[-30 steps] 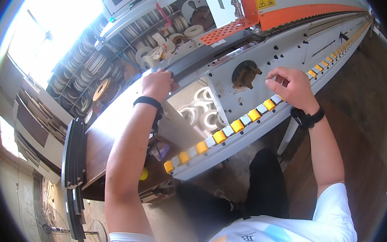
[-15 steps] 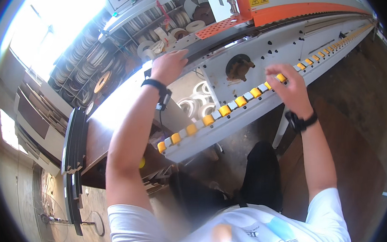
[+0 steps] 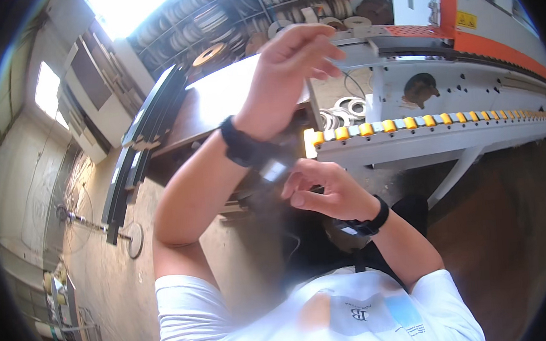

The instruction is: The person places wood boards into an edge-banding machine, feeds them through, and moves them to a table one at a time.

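Observation:
My left hand (image 3: pixel 289 72) is raised over the near end of the machine, beside a brown table. Its fingers are apart and hold nothing. My right hand (image 3: pixel 330 189) hovers below and in front of the end of the roller rail (image 3: pixel 402 144), fingers loosely curved with the thumb apart, also without anything in it. Yellow rollers (image 3: pixel 366 129) line that rail. Each wrist carries a black strap with a small device; the left strap (image 3: pixel 247 150) sits close above my right hand.
The white and orange machine (image 3: pixel 496 41) runs off to the right. Left of it stands the brown table (image 3: pixel 219 105), with dark long strips (image 3: pixel 140 141) stacked at its side. Shelves of edging rolls (image 3: pixel 208 27) stand behind. A round-based stand (image 3: pixel 135 240) is on the floor at left.
The view has swung left, so the machine sits further right. My right hand has left the rollers and come in toward my left forearm; my left hand remains raised.

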The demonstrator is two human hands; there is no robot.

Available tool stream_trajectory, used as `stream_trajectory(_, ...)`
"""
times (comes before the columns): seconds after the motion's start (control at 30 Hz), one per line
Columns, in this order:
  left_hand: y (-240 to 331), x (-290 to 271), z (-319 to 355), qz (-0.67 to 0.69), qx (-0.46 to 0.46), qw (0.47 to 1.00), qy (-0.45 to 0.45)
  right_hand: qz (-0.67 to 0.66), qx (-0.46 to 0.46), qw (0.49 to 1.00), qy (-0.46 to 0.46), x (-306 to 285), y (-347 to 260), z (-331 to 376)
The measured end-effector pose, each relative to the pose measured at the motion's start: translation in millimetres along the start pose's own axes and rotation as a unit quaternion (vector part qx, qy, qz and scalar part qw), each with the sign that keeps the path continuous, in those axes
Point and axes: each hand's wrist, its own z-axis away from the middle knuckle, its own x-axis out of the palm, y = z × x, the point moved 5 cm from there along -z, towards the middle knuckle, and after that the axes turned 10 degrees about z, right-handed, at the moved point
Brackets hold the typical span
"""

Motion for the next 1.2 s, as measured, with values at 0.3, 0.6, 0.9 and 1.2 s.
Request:
stream_trajectory(0.3,-43,15,59,-0.615,0.226,0.740,-0.151,-0.075,0.133,0.988,0.035,59,9,15)
stream_trajectory(0.6,-62,43,104,-0.324,0.055,0.921,-0.208,-0.135,-0.040,0.984,0.108,-11,-45,29)
stream_trajectory(0.9,-126,152,185,0.207,-0.286,0.908,-0.224,-0.110,-0.064,0.902,0.414,-129,-42,69)
stream_trajectory(1.2,-153,183,179,0.227,-0.390,0.892,-0.022,0.725,-0.072,0.632,0.265,-145,-20,89)
